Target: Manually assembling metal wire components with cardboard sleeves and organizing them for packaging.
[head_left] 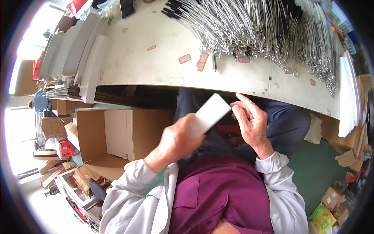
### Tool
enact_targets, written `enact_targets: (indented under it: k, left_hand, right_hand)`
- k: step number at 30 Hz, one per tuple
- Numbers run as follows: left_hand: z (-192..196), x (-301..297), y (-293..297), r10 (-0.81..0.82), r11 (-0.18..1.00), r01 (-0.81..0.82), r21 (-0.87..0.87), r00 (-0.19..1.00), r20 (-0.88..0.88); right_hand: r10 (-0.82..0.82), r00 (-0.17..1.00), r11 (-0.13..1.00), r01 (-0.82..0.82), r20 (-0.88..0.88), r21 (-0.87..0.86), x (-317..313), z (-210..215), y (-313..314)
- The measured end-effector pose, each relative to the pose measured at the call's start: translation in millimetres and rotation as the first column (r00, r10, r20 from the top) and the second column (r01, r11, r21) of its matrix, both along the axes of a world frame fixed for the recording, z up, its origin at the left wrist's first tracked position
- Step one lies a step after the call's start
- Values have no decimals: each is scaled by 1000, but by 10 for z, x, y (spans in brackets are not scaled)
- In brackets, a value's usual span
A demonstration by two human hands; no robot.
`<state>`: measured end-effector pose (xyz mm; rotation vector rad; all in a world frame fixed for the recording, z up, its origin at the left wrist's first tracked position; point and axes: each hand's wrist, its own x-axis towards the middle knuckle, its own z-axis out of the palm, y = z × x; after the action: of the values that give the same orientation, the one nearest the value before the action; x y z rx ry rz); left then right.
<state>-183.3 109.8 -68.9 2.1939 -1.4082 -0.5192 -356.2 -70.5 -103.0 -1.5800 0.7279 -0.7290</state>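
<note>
We judge the work to be partway along: one narrow white box point(213, 112) is in hand, while plenty of loose material lies around. The left hand point(181, 134) has its grip closed around the box's lower part, above the lap. The right hand point(251, 123) grasps nothing that we can see; its fingers are spread beside the box's upper end, and whether they touch it we cannot tell. Nor can we tell whether the box is filled. A big heap of wire-handled brushes point(241, 31) still lies loose, so we count those as left to handle.

The pale table point(136, 66) is worn and dotted with red-edged labels point(202, 61). Flat white pieces point(83, 50) stand stacked at its left. Below, we see an open carton point(91, 132), a green floor point(323, 160), bright windows point(33, 35) and cluttered cardboard towards both sides
</note>
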Motion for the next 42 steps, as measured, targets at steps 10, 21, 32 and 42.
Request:
enact_targets:
  k: [10,21,32,42]
  left_hand:
    - [289,2116,-578,271,913,-400,79,740,615]
    - [791,1961,-1666,129,987,-55,-152,837,532]
    - [837,566,-2843,-193,968,237,-88,916,351]
    - [844,473,-3034,-26,1000,26,-7,999,-27]
  right_hand:
    - [-274,961,802,207,-38,-560,34,37,-742]
    - [-294,956,734,209,-24,-647,-4,18,-772]
    - [-267,963,734,220,25,-643,15,-60,-767]
    - [-288,957,686,231,34,-690,1,-61,-771]
